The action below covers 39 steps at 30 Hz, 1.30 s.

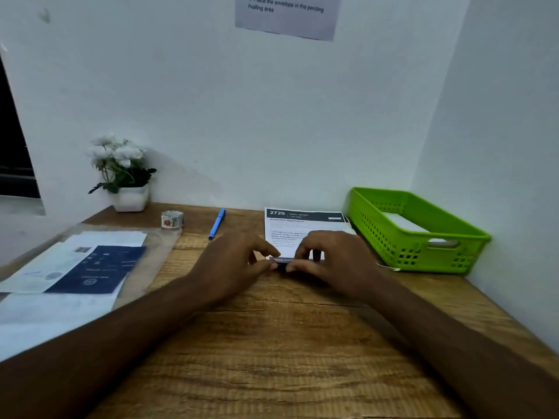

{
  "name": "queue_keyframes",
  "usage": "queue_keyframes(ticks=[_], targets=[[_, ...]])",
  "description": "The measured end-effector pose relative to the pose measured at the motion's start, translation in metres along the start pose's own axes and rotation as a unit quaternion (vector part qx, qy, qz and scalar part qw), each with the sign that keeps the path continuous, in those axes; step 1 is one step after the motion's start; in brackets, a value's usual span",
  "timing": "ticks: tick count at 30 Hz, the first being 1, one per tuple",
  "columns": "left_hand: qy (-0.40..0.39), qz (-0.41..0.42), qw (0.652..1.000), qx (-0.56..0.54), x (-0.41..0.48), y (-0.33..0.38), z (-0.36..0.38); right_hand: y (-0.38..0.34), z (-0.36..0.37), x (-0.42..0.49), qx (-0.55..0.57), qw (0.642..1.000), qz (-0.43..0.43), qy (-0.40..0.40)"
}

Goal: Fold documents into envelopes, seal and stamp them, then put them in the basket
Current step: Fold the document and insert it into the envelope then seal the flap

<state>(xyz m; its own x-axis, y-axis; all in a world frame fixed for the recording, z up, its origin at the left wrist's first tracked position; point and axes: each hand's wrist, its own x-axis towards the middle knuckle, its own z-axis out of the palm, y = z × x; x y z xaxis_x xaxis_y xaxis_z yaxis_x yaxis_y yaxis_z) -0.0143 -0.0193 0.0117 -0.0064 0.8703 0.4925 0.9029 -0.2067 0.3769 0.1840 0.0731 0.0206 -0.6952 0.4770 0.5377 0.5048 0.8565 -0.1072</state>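
Note:
A printed document (302, 225) with a dark header reading 2720 lies on the wooden desk (272, 343), just left of the green basket (423, 237). My left hand (239, 261) and my right hand (335, 261) both pinch the document's near edge, which is lifted and curled over between thumbs and fingers. The fingers hide the middle of the sheet. Something white lies inside the basket. A small roll of stamps (172, 219) stands at the back left of the desk.
A blue pen (217, 227) lies behind my left hand. A clear sleeve with white papers and a dark blue sheet (90, 267) covers the desk's left side. A potted white flower (124, 173) stands at the back left. Walls close the back and right.

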Motion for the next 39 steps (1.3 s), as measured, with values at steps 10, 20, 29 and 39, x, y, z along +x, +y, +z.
queue_keyframes(ticks=[10,20,29,39], targets=[[0.044,0.008,0.998,-0.048,0.003,-0.008,-0.006,0.0,-0.025,-0.008,0.037,0.997,0.062,-0.01],[0.024,-0.018,0.994,-0.105,-0.003,-0.004,0.003,0.006,-0.022,-0.013,-0.092,0.986,0.087,-0.112],[-0.005,-0.032,0.995,-0.096,0.004,0.007,0.02,0.015,-0.024,-0.014,-0.12,0.978,0.118,-0.124],[-0.016,-0.013,0.991,-0.131,0.006,0.015,0.021,0.016,-0.043,-0.016,-0.113,0.976,0.102,-0.157]])
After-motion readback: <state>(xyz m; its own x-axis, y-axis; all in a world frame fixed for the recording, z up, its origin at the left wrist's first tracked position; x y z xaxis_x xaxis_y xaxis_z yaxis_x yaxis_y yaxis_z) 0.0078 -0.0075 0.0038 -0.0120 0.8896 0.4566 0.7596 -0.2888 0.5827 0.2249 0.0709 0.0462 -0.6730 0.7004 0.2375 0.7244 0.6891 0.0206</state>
